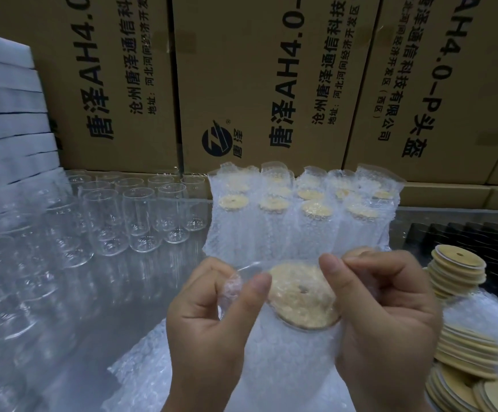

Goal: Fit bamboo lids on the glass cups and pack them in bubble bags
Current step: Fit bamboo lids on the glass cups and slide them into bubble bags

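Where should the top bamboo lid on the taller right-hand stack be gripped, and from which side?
Probably by its rim, pinched across opposite edges from above. The top bamboo lid lies roughly flat on the stack with its thin edge exposed; the flat face offers only a small hole. The right hand is nearest, though it now pinches the bubble bag.

Back: cardboard boxes (256, 84) stand in a row behind everything.
Far left: a stack of flat slabs (6, 114), beside the boxes.
Left: bare glass cups (140, 215) upright in rows, before the boxes.
Centre back: bagged lidded cups (301, 209), just right of the bare cups.
Front centre: a bubble bag (295, 367) between the left hand (206, 322) and the right hand (390, 316); in it, a cup under a bamboo lid (301, 295).
Right: stacked bamboo lids (456, 272), beside the right hand.
Front: loose bubble bags (140, 361) under the hands.
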